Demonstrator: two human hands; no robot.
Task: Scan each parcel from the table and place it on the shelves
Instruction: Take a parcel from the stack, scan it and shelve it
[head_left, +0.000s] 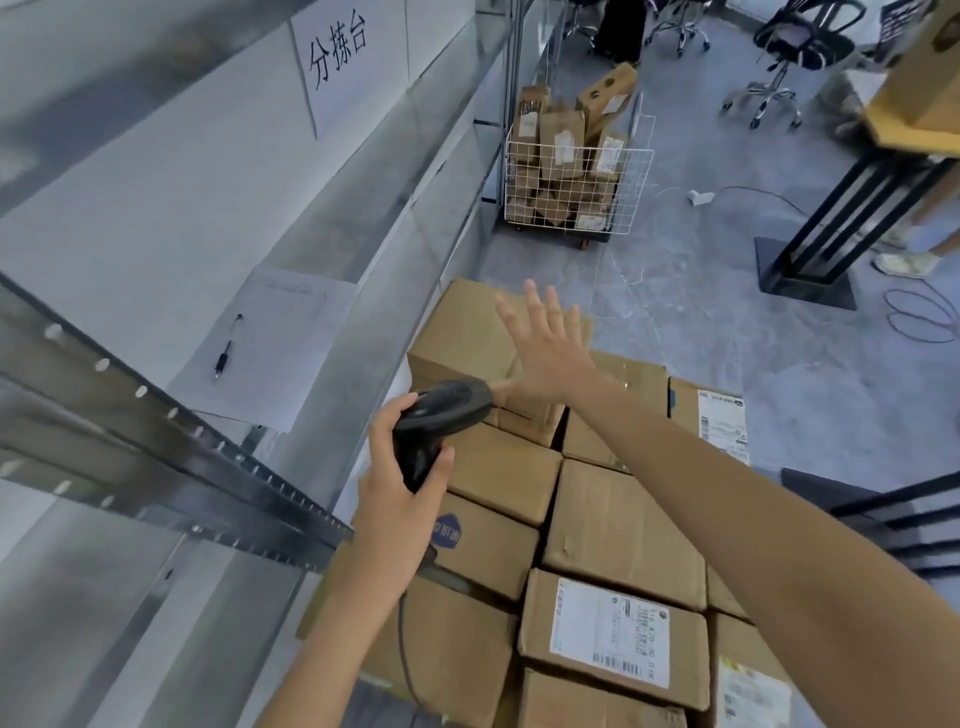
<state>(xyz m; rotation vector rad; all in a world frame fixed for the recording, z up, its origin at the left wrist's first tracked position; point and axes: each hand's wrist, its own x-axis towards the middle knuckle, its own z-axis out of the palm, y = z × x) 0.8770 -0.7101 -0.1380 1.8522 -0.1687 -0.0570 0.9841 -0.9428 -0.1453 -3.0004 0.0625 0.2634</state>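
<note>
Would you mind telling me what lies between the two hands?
In the head view, the scanner's head lies between the left hand and right hand.

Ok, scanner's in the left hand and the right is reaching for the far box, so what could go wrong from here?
1. The right hand is spread open over the far box, which sits at the stack's far edge. A one-handed pull might tip it to the floor.
2. The scanner in the left hand trails a cable across the boxes; it could snag.
3. That box shows no label from here, so it may need turning before scanning.
</note>
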